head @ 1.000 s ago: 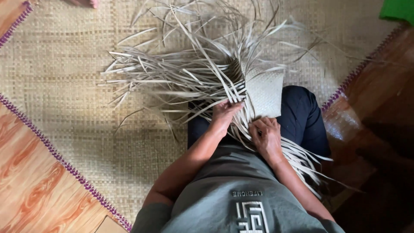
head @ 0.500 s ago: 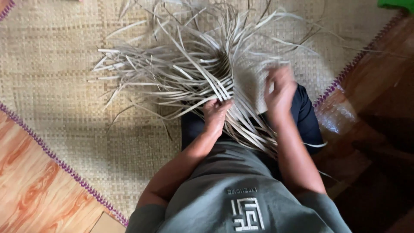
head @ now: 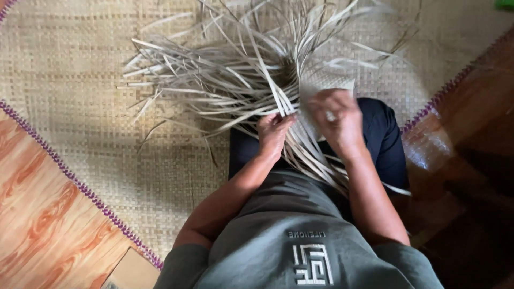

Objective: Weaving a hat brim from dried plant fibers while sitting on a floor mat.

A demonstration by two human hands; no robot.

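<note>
Head view. The left hand (head: 274, 134) is closed, its fingers pinching several pale dried leaf strips (head: 225, 80) that fan outward over the woven floor mat (head: 80, 80). The right hand (head: 336, 120) is blurred; its fingers curl against the small woven panel (head: 321, 85) on the person's lap, but whether they grip it cannot be told. A purple-stitched mat edge (head: 69, 176) borders the wooden floor (head: 43, 230).

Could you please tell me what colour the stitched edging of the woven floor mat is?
Purple, on the mat edging, clearest in the head view.
</note>
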